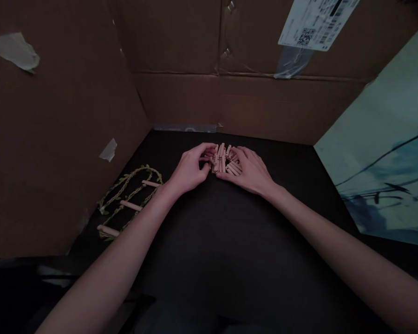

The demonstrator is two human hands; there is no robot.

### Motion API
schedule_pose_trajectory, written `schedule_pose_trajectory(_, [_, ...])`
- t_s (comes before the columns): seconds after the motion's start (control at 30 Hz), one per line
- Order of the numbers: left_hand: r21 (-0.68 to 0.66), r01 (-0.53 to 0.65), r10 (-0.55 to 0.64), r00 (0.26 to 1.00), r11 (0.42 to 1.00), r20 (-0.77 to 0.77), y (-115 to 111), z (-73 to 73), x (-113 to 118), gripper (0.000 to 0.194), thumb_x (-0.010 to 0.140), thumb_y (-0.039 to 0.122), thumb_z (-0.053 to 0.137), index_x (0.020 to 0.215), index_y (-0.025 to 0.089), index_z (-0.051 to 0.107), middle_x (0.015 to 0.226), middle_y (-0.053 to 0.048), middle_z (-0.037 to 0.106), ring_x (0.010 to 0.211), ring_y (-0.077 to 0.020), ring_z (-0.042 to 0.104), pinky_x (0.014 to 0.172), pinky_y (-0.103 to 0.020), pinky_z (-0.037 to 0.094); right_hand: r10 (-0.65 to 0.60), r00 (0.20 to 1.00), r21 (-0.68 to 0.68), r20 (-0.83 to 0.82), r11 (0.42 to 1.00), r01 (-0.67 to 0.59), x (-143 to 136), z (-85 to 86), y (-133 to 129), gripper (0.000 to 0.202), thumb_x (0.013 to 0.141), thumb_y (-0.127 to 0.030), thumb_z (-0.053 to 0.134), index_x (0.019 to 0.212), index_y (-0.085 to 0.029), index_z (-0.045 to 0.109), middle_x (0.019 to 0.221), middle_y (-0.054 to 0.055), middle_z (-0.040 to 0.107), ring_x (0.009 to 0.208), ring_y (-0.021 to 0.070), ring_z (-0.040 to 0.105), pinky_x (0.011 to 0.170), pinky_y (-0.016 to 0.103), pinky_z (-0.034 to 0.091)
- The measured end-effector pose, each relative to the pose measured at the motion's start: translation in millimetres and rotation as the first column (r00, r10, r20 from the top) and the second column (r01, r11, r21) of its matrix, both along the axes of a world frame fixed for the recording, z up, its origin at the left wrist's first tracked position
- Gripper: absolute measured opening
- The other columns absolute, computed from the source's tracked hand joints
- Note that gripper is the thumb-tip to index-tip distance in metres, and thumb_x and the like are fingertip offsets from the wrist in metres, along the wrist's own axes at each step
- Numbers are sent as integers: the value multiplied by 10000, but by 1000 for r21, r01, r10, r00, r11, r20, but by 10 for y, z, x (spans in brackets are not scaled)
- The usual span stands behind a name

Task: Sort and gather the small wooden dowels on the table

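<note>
Head view shows a small pile of short pale wooden sticks lying on the black desk between your two hands. Your left hand curls loosely against the pile's left edge, fingertips touching sticks; your right hand cups its right edge, fingers resting on sticks. Left of your left hand lies a miniature ladder of green leafy twine with wooden rungs, beside the brown cardboard wall.
</note>
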State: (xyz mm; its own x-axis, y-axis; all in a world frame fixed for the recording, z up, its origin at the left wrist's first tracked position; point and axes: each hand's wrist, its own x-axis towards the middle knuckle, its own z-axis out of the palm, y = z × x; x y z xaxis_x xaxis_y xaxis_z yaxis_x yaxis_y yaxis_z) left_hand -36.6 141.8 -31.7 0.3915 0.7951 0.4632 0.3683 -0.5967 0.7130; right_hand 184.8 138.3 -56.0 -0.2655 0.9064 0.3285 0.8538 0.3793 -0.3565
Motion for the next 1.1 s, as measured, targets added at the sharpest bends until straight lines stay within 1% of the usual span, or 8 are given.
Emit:
schedule_pose_trajectory(0.13, [80, -134, 139, 989, 988, -58, 8, 23, -22, 461, 829, 65, 537, 1278, 142, 610, 1195, -110, 686, 1094, -207, 659, 983, -390, 572, -1, 1000, 2, 10, 1000, 1, -4, 5, 5, 1151, 754, -988, 483, 1527, -135, 485, 1537, 190, 464, 1426, 385, 425, 1194, 561, 356])
schedule_pose_trajectory(0.27, [161, -426, 455, 815, 890, -359, 56, -30, -108, 426, 958, 280, 571, 1361, 143, 583, 1416, -160, 582, 1344, -340, 498, 1141, -555, 415, -5, 1000, 6, 10, 1000, 5, 0, -10, 14, 1151, 744, -1002, 471, 1516, -148, 494, 1534, 188, 468, 1426, 381, 427, 1195, 557, 358])
schedule_pose_trajectory(0.33, [117, -435, 438, 777, 893, -452, 89, -78, -149, 414, 1015, 345, 505, 1357, 131, 597, 1470, -164, 558, 1395, -345, 465, 1178, -555, 369, -2, 1000, 6, 11, 1000, 2, 3, -14, 16, 1158, 742, -1007, 463, 1513, -143, 496, 1531, 191, 471, 1423, 380, 431, 1196, 554, 361])
schedule_pose_trajectory(0.4, [106, -383, 387, 801, 918, -457, 110, -116, -160, 379, 1044, 346, 448, 1293, 137, 644, 1426, -139, 606, 1355, -306, 516, 1176, -503, 384, 2, 1000, 10, 10, 1000, -2, 3, -14, 18, 1159, 739, -1012, 457, 1507, -145, 501, 1527, 188, 477, 1420, 381, 435, 1192, 557, 366])
schedule_pose_trajectory(0.57, [138, -311, 340, 865, 940, -368, 109, -127, -78, 372, 1061, 344, 413, 1289, 155, 638, 1279, -109, 686, 1195, -274, 603, 1091, -457, 458, 4, 1000, 20, 7, 1000, -4, -7, -8, 17, 1143, 771, -1004, 405, 1515, -139, 488, 1531, 179, 473, 1434, 376, 417, 1201, 558, 351])
schedule_pose_trajectory(0.9, [29, -197, 199, 978, 980, -67, 86, -70, 26, 371, 1049, 341, 423, 1308, 156, 615, 1322, -111, 674, 1227, -213, 632, 1083, -387, 486, 79, 996, -5, -33, 997, -79, 6, 12, 22, 1107, 810, -959, 435, 1546, -132, 444, 1543, 196, 452, 1435, 356, 422, 1210, 547, 337])
schedule_pose_trajectory(1.03, [119, -292, 312, 925, 949, -215, 81, 63, -105, 421, 1029, 383, 429, 1297, 120, 619, 1311, -150, 650, 1243, -256, 601, 1109, -432, 450, 74, 996, -30, -47, 997, -75, 1, 29, 15, 1153, 782, -971, 477, 1571, -131, 423, 1582, 187, 410, 1460, 357, 392, 1223, 534, 322])
schedule_pose_trajectory(1.1, [52, -334, 327, 864, 941, -383, 58, 187, -244, 515, 970, 524, 528, 1280, 123, 625, 1234, -154, 664, 1161, -289, 624, 1061, -463, 474, 70, 996, -49, -50, 996, -73, -1, 36, 11, 1193, 758, -978, 506, 1585, -124, 405, 1606, 189, 377, 1487, 364, 354, 1238, 539, 296])
